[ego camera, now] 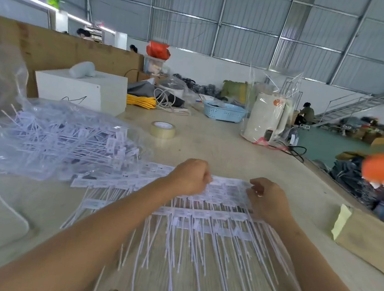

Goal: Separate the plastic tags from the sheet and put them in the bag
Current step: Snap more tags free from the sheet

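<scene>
Sheets of white plastic tags with long thin tails lie stacked on the table in front of me, the tails pointing toward me. My left hand has its fingers curled and pinches the far edge of the top sheet. My right hand grips the same far edge a little to the right, its fingers curled down onto the tags. A clear plastic bag full of loose separated tags lies at the left, its open side near the sheets.
A roll of tape sits beyond the hands. A white box, yellow cord, blue basket and wrapped white kettle stand farther back. A cardboard piece with a yellow note lies at the right table edge.
</scene>
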